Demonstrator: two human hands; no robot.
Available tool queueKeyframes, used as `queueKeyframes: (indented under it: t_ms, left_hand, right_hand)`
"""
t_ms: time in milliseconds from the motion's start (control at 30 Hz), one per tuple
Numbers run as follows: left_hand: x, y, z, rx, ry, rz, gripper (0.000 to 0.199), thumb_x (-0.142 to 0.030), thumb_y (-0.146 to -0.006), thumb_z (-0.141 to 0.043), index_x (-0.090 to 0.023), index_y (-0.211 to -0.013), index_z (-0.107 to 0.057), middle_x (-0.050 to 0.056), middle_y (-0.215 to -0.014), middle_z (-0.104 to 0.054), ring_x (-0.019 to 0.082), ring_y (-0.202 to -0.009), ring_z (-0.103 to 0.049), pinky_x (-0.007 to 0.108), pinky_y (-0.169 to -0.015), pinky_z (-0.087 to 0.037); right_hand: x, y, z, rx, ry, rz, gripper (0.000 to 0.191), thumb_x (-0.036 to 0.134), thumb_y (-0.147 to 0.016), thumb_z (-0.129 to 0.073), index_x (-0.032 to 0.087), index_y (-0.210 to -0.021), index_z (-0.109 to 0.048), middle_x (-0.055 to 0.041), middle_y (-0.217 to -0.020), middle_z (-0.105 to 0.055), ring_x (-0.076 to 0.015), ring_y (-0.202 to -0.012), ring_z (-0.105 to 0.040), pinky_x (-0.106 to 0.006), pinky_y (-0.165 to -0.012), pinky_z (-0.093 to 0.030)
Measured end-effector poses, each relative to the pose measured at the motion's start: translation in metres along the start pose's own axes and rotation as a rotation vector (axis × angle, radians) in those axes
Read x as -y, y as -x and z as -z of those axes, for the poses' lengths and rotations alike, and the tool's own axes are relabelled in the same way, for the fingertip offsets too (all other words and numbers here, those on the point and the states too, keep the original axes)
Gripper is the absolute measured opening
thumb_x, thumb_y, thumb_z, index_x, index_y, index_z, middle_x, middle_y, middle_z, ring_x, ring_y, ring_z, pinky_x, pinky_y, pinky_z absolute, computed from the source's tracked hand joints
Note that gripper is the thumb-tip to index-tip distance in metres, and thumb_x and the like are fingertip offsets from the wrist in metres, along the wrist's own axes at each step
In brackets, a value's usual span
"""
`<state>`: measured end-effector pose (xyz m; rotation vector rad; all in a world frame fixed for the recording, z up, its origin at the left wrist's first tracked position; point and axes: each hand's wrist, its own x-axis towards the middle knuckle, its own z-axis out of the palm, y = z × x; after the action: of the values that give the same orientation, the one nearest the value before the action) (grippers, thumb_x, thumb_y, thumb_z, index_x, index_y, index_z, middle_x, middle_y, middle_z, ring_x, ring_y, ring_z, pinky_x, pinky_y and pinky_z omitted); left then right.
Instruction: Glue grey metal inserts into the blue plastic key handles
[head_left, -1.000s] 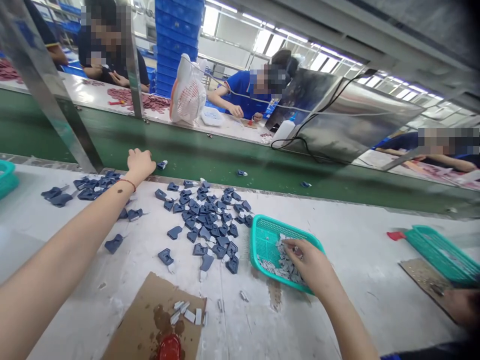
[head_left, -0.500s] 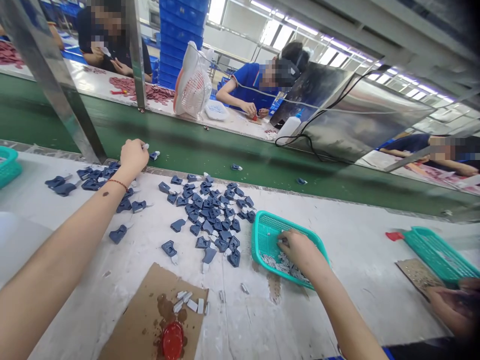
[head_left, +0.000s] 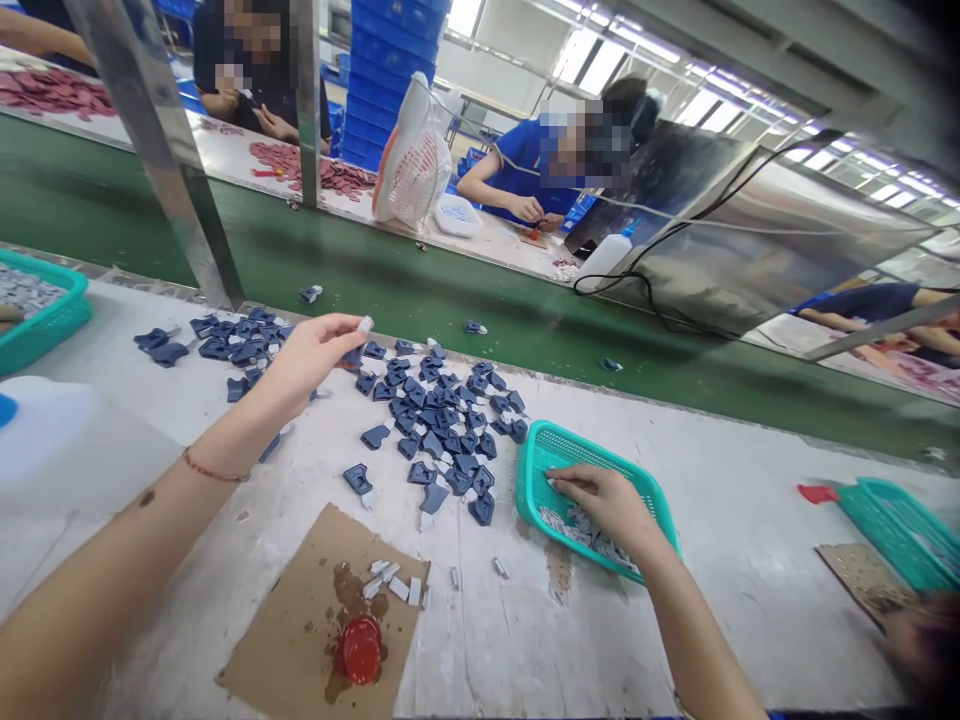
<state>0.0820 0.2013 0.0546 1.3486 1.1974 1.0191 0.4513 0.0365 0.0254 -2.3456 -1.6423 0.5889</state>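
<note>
- Your white surface (head_left: pixel 720 560) carries the work, with the green belt (head_left: pixel 405 290) running along its far edge; three blue parts lie on the belt, well apart from one another.
- In front of you, near the surface's close edge, lies a brown sheet of cardboard (head_left: pixel 300 610) with wet stains.
- To the right of the blue pile sits your green basket (head_left: pixel 529 500), grey pieces lying in it.
- Your left hand (head_left: pixel 304 365) is raised above the surface, thumb and fingers clamped on a blue part (head_left: pixel 354 354) with a pale tip.
- Your right hand (head_left: pixel 611 505) reaches into the basket, its fingertips drawn close together; whether they grip the small pale bit showing there, you cannot tell.
- On the cardboard sits a red dish (head_left: pixel 361 650).
- Many loose blue parts (head_left: pixel 450 440) spread over the surface between your hands, more beyond your left wrist.
- Smallest, several loose grey pieces (head_left: pixel 399 589) lie by the cardboard's right corner.
</note>
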Motion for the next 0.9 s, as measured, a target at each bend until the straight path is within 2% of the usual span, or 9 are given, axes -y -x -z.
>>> queueKeyframes:
  t_ms: [100, 233, 433, 633, 733, 800, 867, 900]
  left_hand:
    - [0.000, 0.027, 0.003, 0.123, 0.124, 0.104, 0.024, -0.038, -0.077, -0.067, -0.017, -0.089, -0.069, 0.008, -0.094, -0.070, 0.021, -0.085, -0.065, 0.035, -0.076, -0.057]
    - [0.007, 0.061, 0.011, 0.222, 0.351, 0.282, 0.023, -0.037, -0.077, -0.073, -0.020, -0.092, -0.069, 0.006, -0.106, -0.070, 0.021, -0.097, -0.065, 0.033, -0.085, -0.056]
    - [0.024, 0.106, 0.020, 0.186, 0.392, 0.434, 0.029, -0.042, -0.073, -0.077, -0.024, -0.095, -0.069, 0.005, -0.104, -0.072, 0.025, -0.103, -0.065, 0.035, -0.087, -0.055]
    - [0.041, 0.145, 0.031, 0.158, 0.409, 0.519, 0.031, -0.044, -0.074, -0.077, -0.026, -0.097, -0.068, 0.002, -0.104, -0.068, 0.021, -0.100, -0.062, 0.029, -0.084, -0.053]
    - [0.049, 0.160, 0.036, 0.126, 0.462, 0.554, 0.029, -0.042, -0.076, -0.077, -0.026, -0.098, -0.069, 0.002, -0.102, -0.067, 0.020, -0.097, -0.063, 0.027, -0.081, -0.053]
    - [0.054, 0.169, 0.039, 0.108, 0.485, 0.561, 0.029, -0.042, -0.074, -0.079, -0.026, -0.096, -0.069, 0.003, -0.101, -0.068, 0.020, -0.096, -0.063, 0.026, -0.080, -0.053]
    - [0.058, 0.178, 0.040, 0.115, 0.498, 0.558, 0.029, -0.042, -0.073, -0.080, -0.025, -0.094, -0.070, 0.003, -0.100, -0.068, 0.020, -0.097, -0.063, 0.026, -0.080, -0.052]
    - [0.060, 0.182, 0.040, 0.128, 0.504, 0.554, 0.028, -0.041, -0.073, -0.080, -0.025, -0.094, -0.070, 0.004, -0.100, -0.069, 0.020, -0.096, -0.063, 0.026, -0.080, -0.052]
  right_hand:
    - [-0.003, 0.002, -0.001, -0.057, -0.007, -0.014, 0.029, 0.037, -0.080, -0.055, 0.022, -0.091, -0.078, -0.0057, -0.100, -0.078, -0.0270, -0.093, -0.073, -0.034, -0.078, -0.058]
    - [-0.005, 0.008, -0.004, -0.115, 0.009, -0.027, 0.031, 0.038, -0.080, -0.054, 0.020, -0.093, -0.076, -0.0076, -0.094, -0.079, -0.0275, -0.088, -0.074, -0.035, -0.077, -0.058]
    - [-0.002, 0.010, -0.012, -0.151, 0.062, -0.012, 0.022, 0.035, -0.079, -0.059, 0.020, -0.083, -0.074, -0.0084, -0.085, -0.078, -0.0275, -0.082, -0.074, -0.035, -0.074, -0.057]
    - [0.006, 0.009, -0.013, -0.225, 0.113, -0.003, 0.014, 0.030, -0.074, -0.059, 0.021, -0.072, -0.070, -0.0096, -0.076, -0.076, -0.0286, -0.074, -0.072, -0.038, -0.070, -0.055]
    - [0.024, 0.024, -0.013, -0.296, 0.107, 0.019, 0.018, 0.034, -0.078, -0.057, 0.021, -0.075, -0.068, -0.0114, -0.083, -0.075, -0.0285, -0.076, -0.071, -0.038, -0.069, -0.054]
    - [0.046, 0.045, -0.017, -0.334, 0.088, 0.061, 0.022, 0.040, -0.083, -0.055, 0.022, -0.082, -0.069, -0.0107, -0.092, -0.074, -0.0269, -0.081, -0.070, -0.037, -0.071, -0.054]
    - [0.075, 0.073, -0.026, -0.319, 0.051, 0.155, 0.021, 0.042, -0.087, -0.057, 0.025, -0.090, -0.070, -0.0070, -0.097, -0.073, -0.0234, -0.084, -0.069, -0.034, -0.076, -0.055]
    - [0.091, 0.087, -0.032, -0.280, -0.009, 0.278, 0.018, 0.039, -0.087, -0.059, 0.025, -0.088, -0.069, -0.0066, -0.093, -0.073, -0.0227, -0.081, -0.069, -0.033, -0.075, -0.055]
